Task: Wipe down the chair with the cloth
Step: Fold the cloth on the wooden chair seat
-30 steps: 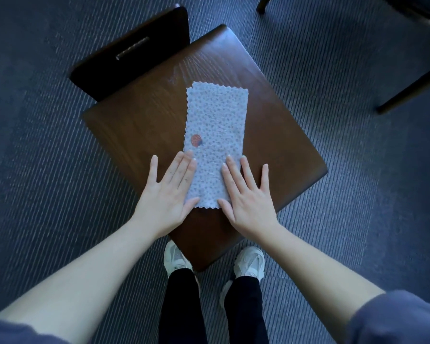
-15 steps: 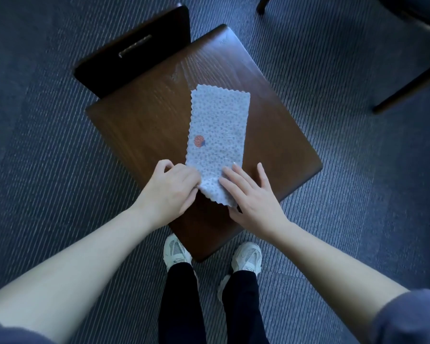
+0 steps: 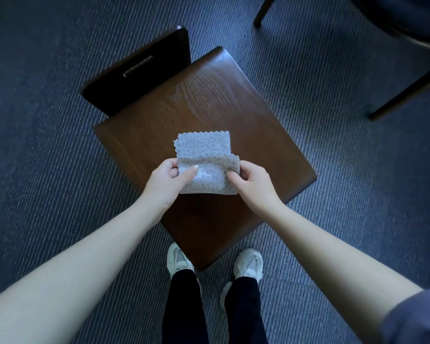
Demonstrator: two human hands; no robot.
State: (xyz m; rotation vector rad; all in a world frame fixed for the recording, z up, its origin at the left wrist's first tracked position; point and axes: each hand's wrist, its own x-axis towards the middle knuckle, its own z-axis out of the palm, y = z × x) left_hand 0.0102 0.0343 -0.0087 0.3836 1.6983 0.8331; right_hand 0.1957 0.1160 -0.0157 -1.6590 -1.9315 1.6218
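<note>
A dark brown wooden chair [image 3: 233, 95] stands below me, its seat facing up and its backrest [image 3: 139, 73] at the far left. A pale grey dotted cloth [image 3: 204, 147] with zigzag edges is held just above the seat's middle, its near end folded over toward the far end. My left hand [image 3: 170, 181] pinches the fold's left side between thumb and fingers. My right hand [image 3: 252, 183] pinches the right side the same way. A faint smeared streak shows on the seat near the far edge.
Blue-grey ribbed carpet [image 3: 60, 194] surrounds the chair. Legs of another chair [image 3: 407, 93] stand at the top right. My white shoes [image 3: 248, 264] and dark trouser legs are right at the seat's near corner.
Both hands went from lying flat on the cloth's near end to pinching it; they lifted that end and folded it over toward the far end. The red mark on the cloth is now hidden.
</note>
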